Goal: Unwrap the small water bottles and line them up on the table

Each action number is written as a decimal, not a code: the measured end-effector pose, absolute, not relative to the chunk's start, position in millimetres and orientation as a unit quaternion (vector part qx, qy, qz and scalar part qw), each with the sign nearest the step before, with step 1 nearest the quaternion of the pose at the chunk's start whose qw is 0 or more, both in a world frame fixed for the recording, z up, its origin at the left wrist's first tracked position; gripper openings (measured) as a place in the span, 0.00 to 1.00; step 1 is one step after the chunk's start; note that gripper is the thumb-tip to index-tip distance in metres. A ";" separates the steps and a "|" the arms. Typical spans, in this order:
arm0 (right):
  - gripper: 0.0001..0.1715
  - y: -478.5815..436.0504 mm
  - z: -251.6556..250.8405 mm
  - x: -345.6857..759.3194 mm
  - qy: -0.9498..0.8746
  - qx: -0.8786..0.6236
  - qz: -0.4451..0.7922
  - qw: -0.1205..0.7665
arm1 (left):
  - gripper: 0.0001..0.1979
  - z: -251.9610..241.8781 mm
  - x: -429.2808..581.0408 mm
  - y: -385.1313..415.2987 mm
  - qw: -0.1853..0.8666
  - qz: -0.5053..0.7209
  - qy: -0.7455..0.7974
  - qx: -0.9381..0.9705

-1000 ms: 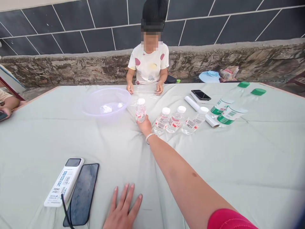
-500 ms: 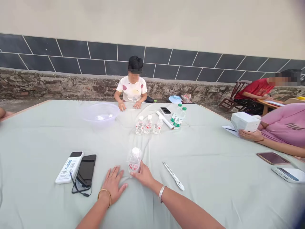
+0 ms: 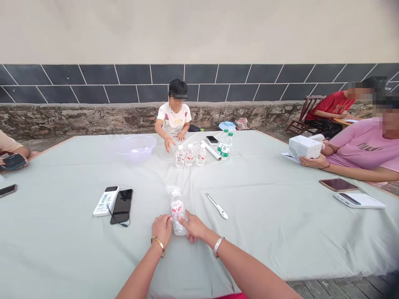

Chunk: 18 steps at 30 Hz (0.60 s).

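Observation:
A small clear water bottle (image 3: 177, 209) with a red and white label leans in front of me, loose clear plastic film (image 3: 172, 191) around its top. My right hand (image 3: 193, 226) grips the bottle's lower part from the right, thumb across its front. Close against the bottle's left side is my left hand (image 3: 162, 228), its fingers curled together; what they hold, if anything, is hidden. To the right of the bottle lies a white utility knife (image 3: 217, 206). A black phone (image 3: 122, 206) and a white power bank (image 3: 106, 202), joined by a short cable, lie to the left.
Three small bottles (image 3: 189, 155) stand farther back, near a white roll (image 3: 211, 150) and two green-capped bottles (image 3: 225, 145). A translucent basin (image 3: 137, 154) is at the far left. Across the table (image 3: 268, 232) sits a person (image 3: 174, 118); another at right holds a white box (image 3: 304, 147).
The bottle has come nearer and tilted, still in my right hand. My left hand has gone from lying flat to curled beside it. The person opposite reaches a hand forward; my view has shifted.

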State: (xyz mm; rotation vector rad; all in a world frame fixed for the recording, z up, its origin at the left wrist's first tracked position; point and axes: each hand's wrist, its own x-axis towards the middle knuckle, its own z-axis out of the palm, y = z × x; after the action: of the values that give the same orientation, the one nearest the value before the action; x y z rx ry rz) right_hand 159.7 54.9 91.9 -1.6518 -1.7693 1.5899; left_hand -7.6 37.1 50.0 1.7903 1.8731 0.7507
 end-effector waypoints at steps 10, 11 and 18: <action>0.24 59.9 104.5 214.4 -0.686 -0.693 0.194 0.103 | 0.21 50.8 36.1 49.5 0.386 0.289 0.697 0.530; 0.20 66.5 106.7 224.9 -0.669 -0.713 0.176 0.110 | 0.21 51.3 35.6 49.6 0.393 0.293 0.694 0.527; 0.12 85.1 99.0 277.7 -0.614 -0.760 0.191 0.092 | 0.19 49.1 28.3 46.4 0.405 0.319 0.678 0.523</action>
State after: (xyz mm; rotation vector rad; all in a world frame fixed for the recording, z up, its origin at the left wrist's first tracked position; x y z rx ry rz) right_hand 277.7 85.1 99.0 -2.2570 -1.8235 0.5669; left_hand 28.3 46.4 49.1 1.3197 1.7119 0.8055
